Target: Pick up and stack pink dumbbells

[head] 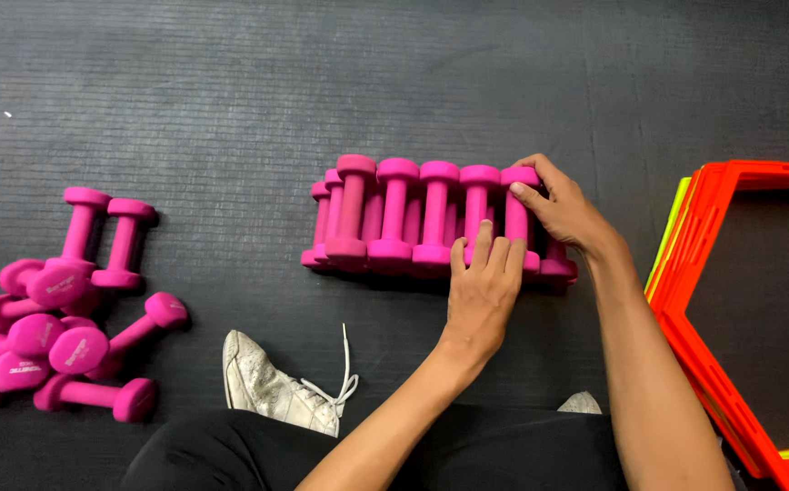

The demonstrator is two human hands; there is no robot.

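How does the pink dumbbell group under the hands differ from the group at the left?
The stacked row lies parallel and packed in layers; the left pile is loose, pointing many ways. Both hands, left hand and right hand, touch the row; nothing touches the pile. Both are pink dumbbells.

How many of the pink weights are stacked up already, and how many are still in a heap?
Done: a neat two-layer stack of pink dumbbells sits side by side on the dark rubber floor. In hand: the right hand grips the rightmost top dumbbell, while the left hand steadies the stack's near side. Left: a loose heap of about ten pink dumbbells lies off to the left, unsorted.
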